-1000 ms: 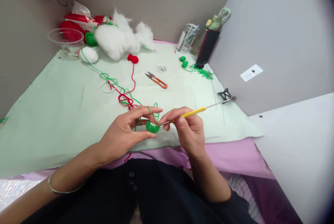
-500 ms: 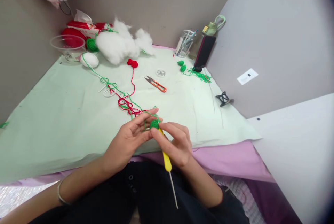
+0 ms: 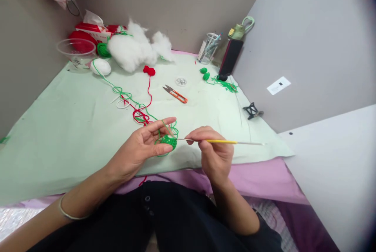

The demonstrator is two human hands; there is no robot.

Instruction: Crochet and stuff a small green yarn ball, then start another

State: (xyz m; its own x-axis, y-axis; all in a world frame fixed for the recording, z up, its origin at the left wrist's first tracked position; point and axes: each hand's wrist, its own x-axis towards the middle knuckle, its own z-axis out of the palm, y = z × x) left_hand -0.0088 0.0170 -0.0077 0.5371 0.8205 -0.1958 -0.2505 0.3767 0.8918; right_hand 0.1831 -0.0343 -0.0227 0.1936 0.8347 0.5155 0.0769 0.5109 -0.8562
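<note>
The right hand (image 3: pixel 216 154), gripping the yellow-handled metal crochet hook (image 3: pixel 221 141) sideways, meets the green crocheted piece (image 3: pixel 168 141) pinched in the left hand (image 3: pixel 133 150).

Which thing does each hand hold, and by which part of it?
The left hand holds the green crocheted piece, thumb on its near side. The right hand holds the hook by the yellow handle's end nearer that piece.

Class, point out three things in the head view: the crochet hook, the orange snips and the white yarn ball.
Crochet hook (image 3: pixel 221 141): head view, on its yellow handle.
Orange snips (image 3: pixel 179 96): head view, on the orange grip.
White yarn ball (image 3: pixel 101 67): head view, mid-ball.
</note>
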